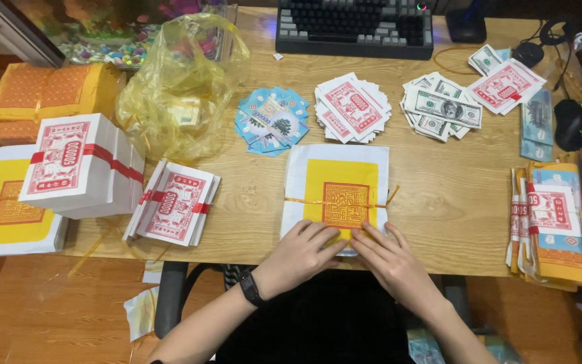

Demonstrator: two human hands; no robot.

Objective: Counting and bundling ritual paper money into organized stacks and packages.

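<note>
Head view: left hand and right hand flat, fingers spread, on yellow paper stack (light, floppy, likely slippery); grip edges.

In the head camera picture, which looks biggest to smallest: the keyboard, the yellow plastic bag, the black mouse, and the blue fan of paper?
1. Yellow plastic bag
2. Keyboard, partly cut off at the top, so unsure against the bag
3. Blue fan of paper
4. Black mouse

Beyond hands: three fanned note piles, one keyboard, one mouse; left of hands: two banded red-white bundles.
</note>
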